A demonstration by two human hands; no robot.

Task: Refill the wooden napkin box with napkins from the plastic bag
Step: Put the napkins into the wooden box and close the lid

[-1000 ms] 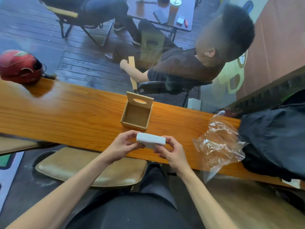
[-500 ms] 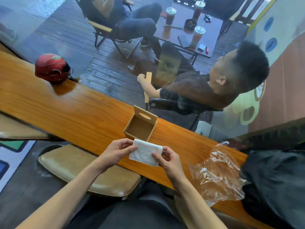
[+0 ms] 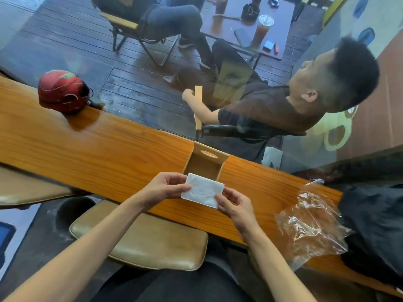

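A white stack of napkins (image 3: pixel 202 190) is held flat between my two hands, just in front of the wooden napkin box (image 3: pixel 205 162). My left hand (image 3: pixel 165 188) pinches its left edge and my right hand (image 3: pixel 235 205) pinches its lower right corner. The box stands on the wooden counter (image 3: pixel 98 153) with its lid tipped up at the back, and its inside looks bare. The clear plastic bag (image 3: pixel 309 219) lies crumpled on the counter to the right, apart from both hands.
A red helmet (image 3: pixel 63 90) sits at the counter's far left edge. A black bag (image 3: pixel 375 225) lies right of the plastic bag. A padded stool (image 3: pixel 141 240) stands below the counter. Behind the glass, people sit on chairs at a table.
The napkin stack has turned from edge-on to flat side up and sits closer to the box. The camera has tilted, so the scene has shifted in view.
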